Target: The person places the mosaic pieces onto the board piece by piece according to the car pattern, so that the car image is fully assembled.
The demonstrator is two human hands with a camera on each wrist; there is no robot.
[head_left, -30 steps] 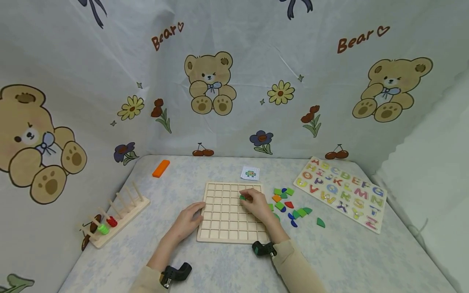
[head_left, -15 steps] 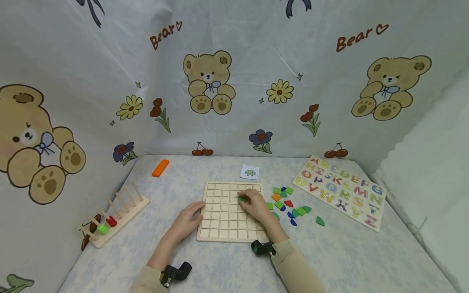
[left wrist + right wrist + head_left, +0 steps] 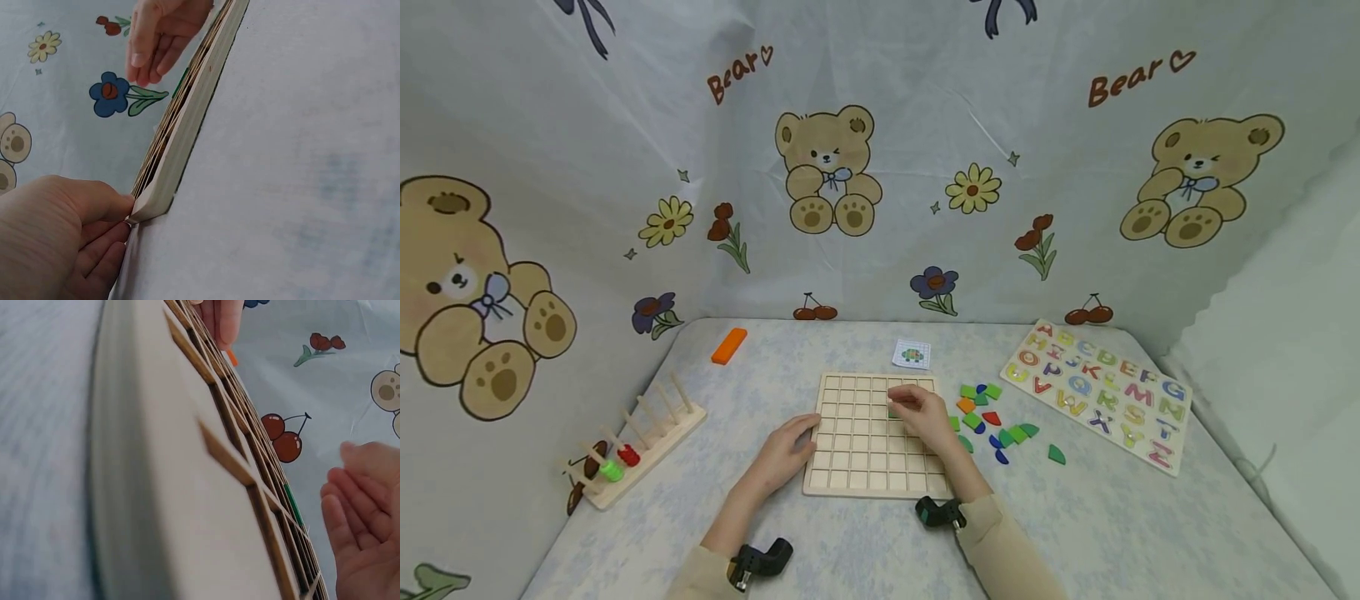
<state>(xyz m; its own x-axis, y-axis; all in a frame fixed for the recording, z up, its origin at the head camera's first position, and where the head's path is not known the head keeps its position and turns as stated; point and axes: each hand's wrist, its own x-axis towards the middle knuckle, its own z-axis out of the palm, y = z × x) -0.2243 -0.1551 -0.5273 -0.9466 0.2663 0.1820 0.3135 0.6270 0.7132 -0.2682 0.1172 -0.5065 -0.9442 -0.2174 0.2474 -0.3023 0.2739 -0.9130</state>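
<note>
A wooden grid board (image 3: pixel 861 454) lies flat in the middle of the table. My left hand (image 3: pixel 784 454) rests against its left edge, thumb on the rim; the left wrist view shows this hand (image 3: pixel 69 237) pressed to the board's edge (image 3: pixel 181 137). My right hand (image 3: pixel 919 414) hovers over the board's upper right part with straight fingers (image 3: pixel 356 525). A green piece (image 3: pixel 892 412) sits in a cell just under those fingertips, and it shows as a green sliver (image 3: pixel 292 503) in the right wrist view. The right hand holds nothing.
Several loose green, blue, red and orange pieces (image 3: pixel 992 421) lie right of the board. A small pattern card (image 3: pixel 912 355) sits behind it. An alphabet puzzle (image 3: pixel 1101 392) is at the far right, an orange block (image 3: pixel 729 345) at back left, a peg rack (image 3: pixel 640 442) at left.
My right hand carried the green piece slightly down onto the board, let go of it, and its fingers have straightened above it. The left hand has stayed put.
</note>
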